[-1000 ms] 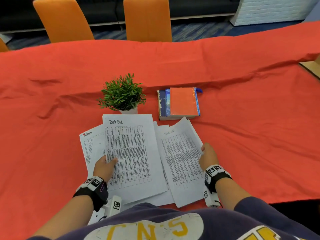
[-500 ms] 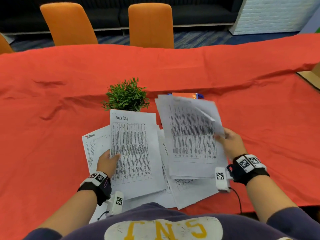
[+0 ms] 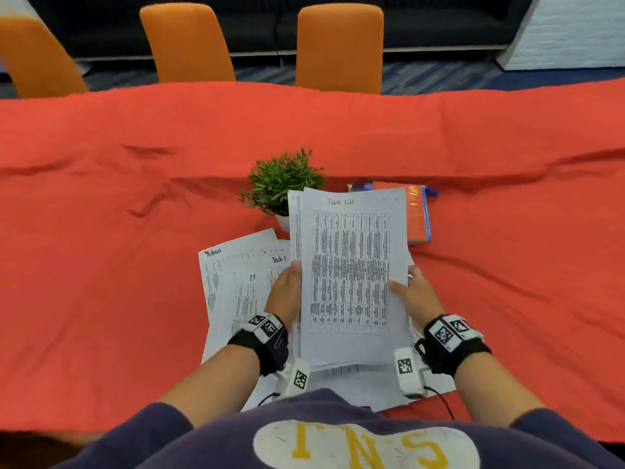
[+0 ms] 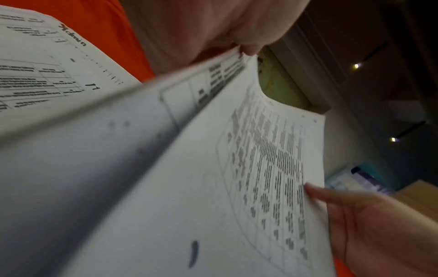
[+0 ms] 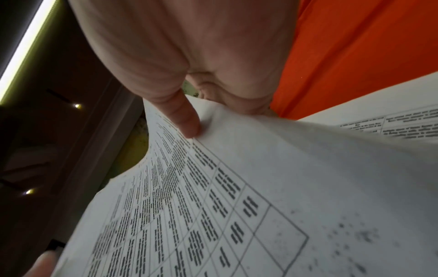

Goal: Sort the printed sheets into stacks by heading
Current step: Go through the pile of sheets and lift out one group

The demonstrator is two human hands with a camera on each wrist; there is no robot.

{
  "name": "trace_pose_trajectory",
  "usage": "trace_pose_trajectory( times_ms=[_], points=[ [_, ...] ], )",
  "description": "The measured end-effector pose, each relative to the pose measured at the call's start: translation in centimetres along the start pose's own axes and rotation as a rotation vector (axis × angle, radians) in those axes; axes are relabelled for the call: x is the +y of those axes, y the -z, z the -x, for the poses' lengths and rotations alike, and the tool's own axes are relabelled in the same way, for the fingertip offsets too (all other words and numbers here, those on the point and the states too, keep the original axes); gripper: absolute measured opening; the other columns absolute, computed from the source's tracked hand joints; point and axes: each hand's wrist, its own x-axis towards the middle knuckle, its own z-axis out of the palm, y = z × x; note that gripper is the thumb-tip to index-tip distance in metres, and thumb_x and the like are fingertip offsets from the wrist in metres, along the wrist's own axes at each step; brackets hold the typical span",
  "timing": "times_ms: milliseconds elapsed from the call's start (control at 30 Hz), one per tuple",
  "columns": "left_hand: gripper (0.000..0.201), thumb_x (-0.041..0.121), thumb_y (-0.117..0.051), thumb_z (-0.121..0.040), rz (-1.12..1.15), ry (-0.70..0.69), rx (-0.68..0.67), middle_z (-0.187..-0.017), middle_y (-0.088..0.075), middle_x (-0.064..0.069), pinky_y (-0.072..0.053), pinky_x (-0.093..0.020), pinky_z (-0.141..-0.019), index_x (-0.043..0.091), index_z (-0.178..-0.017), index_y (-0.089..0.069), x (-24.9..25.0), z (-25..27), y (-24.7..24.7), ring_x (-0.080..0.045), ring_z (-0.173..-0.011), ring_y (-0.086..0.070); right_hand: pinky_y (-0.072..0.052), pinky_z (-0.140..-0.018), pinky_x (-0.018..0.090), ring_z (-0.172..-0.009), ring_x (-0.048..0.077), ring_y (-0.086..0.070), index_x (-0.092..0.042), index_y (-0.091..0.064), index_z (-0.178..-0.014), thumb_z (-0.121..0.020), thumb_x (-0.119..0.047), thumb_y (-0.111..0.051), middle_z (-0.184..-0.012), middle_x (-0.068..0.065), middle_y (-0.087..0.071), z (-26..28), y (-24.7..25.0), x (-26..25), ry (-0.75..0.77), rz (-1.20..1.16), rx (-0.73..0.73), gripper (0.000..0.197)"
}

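A bundle of printed sheets headed "Task List" (image 3: 351, 279) is held up off the table between both hands. My left hand (image 3: 285, 292) grips its left edge and my right hand (image 3: 411, 292) pinches its right edge, thumb on the front. In the right wrist view the thumb (image 5: 184, 116) presses on the held sheets (image 5: 213, 206). The left wrist view shows the held bundle (image 4: 213, 168) edge-on. Flat on the red cloth below lie more sheets: one headed "Admin" (image 3: 220, 269) at the left, and another "Task" sheet (image 3: 275, 262) partly covered.
A small potted plant (image 3: 280, 184) stands just behind the sheets. A stack of books with an orange cover (image 3: 417, 211) lies to its right. The red tablecloth (image 3: 101, 231) is wrinkled. Orange chairs (image 3: 338, 45) line the far side.
My right hand lifted a sheet from the right and brought it left. My left hand picked up the "Task List" sheet, and both hands now hold the sheets together.
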Motion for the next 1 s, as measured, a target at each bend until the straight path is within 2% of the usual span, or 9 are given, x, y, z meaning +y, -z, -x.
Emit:
trace_pose_trajectory(
  times_ms=[133,233,333,433,567,667,800,900,1000],
  points=[
    [0.052,0.036,-0.045,-0.096,-0.141,-0.047,0.004,-0.147,-0.042,0.0,-0.032,-0.037,-0.112,0.02,-0.145,-0.034,-1.7,-0.5,-0.5,-0.021,-0.134,-0.041,-0.052,-0.089,0.052,-0.095,0.031,-0.068,-0.018,-0.05,-0.11,-0.084,-0.008,-0.065,-0.109,0.011,-0.068,0.0,-1.5,0.3,-0.041,0.013,-0.02,0.032],
    [0.045,0.025,-0.044,-0.098,-0.148,0.008,0.02,-0.143,-0.045,-0.002,-0.033,-0.025,-0.097,0.015,-0.142,-0.037,-2.8,-0.9,0.1,-0.02,-0.124,-0.047,-0.054,-0.087,0.052,-0.091,0.036,-0.068,-0.016,-0.063,-0.091,-0.086,-0.009,-0.063,-0.098,0.015,-0.071,0.2,-2.5,0.9,-0.065,0.183,-0.032,0.008],
    [0.03,0.021,-0.049,-0.096,-0.258,0.05,0.037,-0.125,-0.058,-0.01,-0.042,-0.025,-0.082,0.01,-0.124,-0.051,-4.6,-1.4,1.5,-0.018,-0.096,-0.054,-0.054,-0.082,0.042,-0.085,0.034,-0.065,-0.012,-0.063,-0.092,-0.088,-0.009,-0.06,-0.095,0.018,-0.069,0.1,-2.7,1.7,-0.048,0.286,0.02,0.006],
    [0.029,0.016,-0.055,-0.09,-0.432,0.16,0.149,-0.125,-0.057,-0.011,-0.045,-0.026,-0.085,0.011,-0.119,-0.057,-7.1,-2.4,3.1,-0.025,-0.107,-0.059,-0.052,-0.087,0.043,-0.093,0.032,-0.064,-0.007,-0.063,-0.11,-0.09,-0.011,-0.058,-0.101,0.015,-0.067,-0.3,-2.1,2.5,-0.059,0.349,0.05,0.021],
    [0.046,0.015,-0.059,-0.088,-0.384,0.315,0.202,-0.132,-0.05,-0.017,-0.048,-0.037,-0.097,0.009,-0.131,-0.046,-9.1,-3.3,4.4,-0.033,-0.114,-0.056,-0.051,-0.08,0.036,-0.086,0.029,-0.063,-0.011,-0.062,-0.107,-0.09,-0.01,-0.058,-0.098,0.012,-0.066,-0.3,-1.4,3.2,-0.097,0.364,0.089,0.018],
    [0.046,0.013,-0.054,-0.092,-0.31,0.282,0.207,-0.126,-0.052,-0.017,-0.045,-0.03,-0.087,0.006,-0.134,-0.038,-9.5,-3.5,4.4,-0.031,-0.107,-0.057,-0.047,-0.075,0.032,-0.08,0.026,-0.061,-0.013,-0.061,-0.101,-0.09,-0.011,-0.058,-0.096,0.012,-0.066,0.0,-1.2,3.3,-0.099,0.372,0.1,0.011],
    [0.033,0.014,-0.053,-0.094,-0.245,0.204,0.316,-0.079,-0.052,0.0,-0.041,-0.025,-0.061,0.006,-0.124,-0.042,-8.9,-3.8,4.3,-0.016,-0.066,-0.051,-0.048,-0.075,0.031,-0.084,0.026,-0.062,-0.009,-0.062,-0.111,-0.09,-0.012,-0.058,-0.097,0.01,-0.066,0.4,-1.1,3.6,-0.099,0.361,0.091,0.022],
    [0.027,0.017,-0.053,-0.094,-0.315,0.173,0.297,-0.092,-0.061,-0.007,-0.041,-0.025,-0.073,0.005,-0.118,-0.054,-8.4,-4.1,4.6,-0.019,-0.075,-0.052,-0.05,-0.075,0.032,-0.084,0.027,-0.063,-0.009,-0.062,-0.112,-0.09,-0.011,-0.058,-0.096,0.009,-0.066,0.6,-1.1,3.7,-0.095,0.351,0.094,0.022],
    [0.013,0.015,-0.052,-0.094,-0.363,0.143,0.317,-0.096,-0.056,-0.008,-0.037,-0.023,-0.074,0.007,-0.102,-0.058,-7.9,-4.0,5.1,-0.019,-0.083,-0.05,-0.052,-0.082,0.037,-0.087,0.028,-0.064,-0.01,-0.062,-0.11,-0.09,-0.011,-0.058,-0.094,0.008,-0.066,0.8,-1.0,3.6,-0.093,0.347,0.103,0.02]
  ],
)
